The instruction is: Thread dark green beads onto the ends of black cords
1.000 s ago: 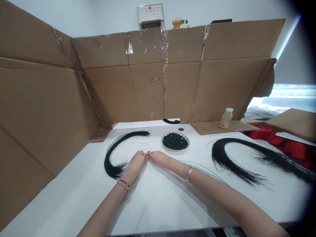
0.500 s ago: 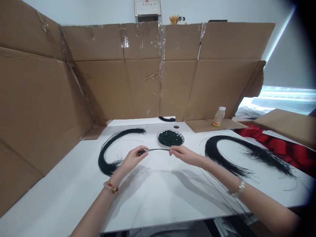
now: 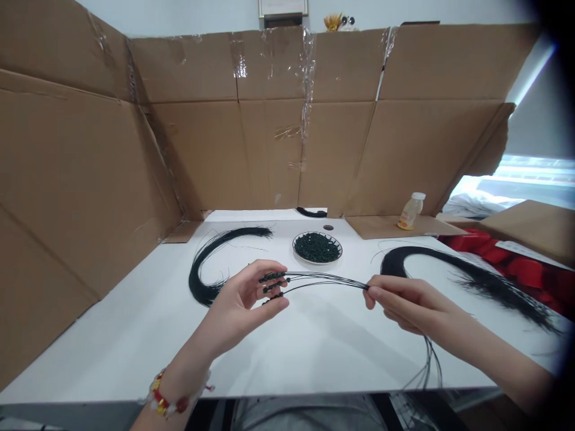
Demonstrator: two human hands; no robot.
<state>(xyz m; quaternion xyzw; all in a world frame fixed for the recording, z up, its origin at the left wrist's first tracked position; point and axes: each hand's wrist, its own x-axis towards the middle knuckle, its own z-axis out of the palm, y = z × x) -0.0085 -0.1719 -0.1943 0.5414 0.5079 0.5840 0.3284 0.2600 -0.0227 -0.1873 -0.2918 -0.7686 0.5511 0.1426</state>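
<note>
Between the thumb and the fingertips of my right hand (image 3: 406,299) a small bundle of thin black cords (image 3: 327,278) is pinched. Their loose tails hang below that hand over the table's front edge. Leftward the cords fan out to small dark green beads (image 3: 272,288) at their ends. My left hand (image 3: 247,299) is cupped around these beads, with its thumb spread away from the curled fingers. The beads lie against the inside of the fingers; the exact contact is hard to see. Beyond the hands stands a white dish (image 3: 340,254) with a dark rim, filled with dark green beads (image 3: 317,247).
Curved bundles of black cord lie at left (image 3: 197,281) and right (image 3: 398,257) on the white table (image 3: 314,353). Cardboard walls (image 3: 265,155) enclose the back and left. A small bottle (image 3: 411,212) stands on a cardboard flap. Red items (image 3: 530,278) fill a box at right.
My left hand has loosened from a closed grip, and the beaded ends now show, fanned apart. My right hand has slid rightward along the cords, nearer to me. The view has shifted slightly.
</note>
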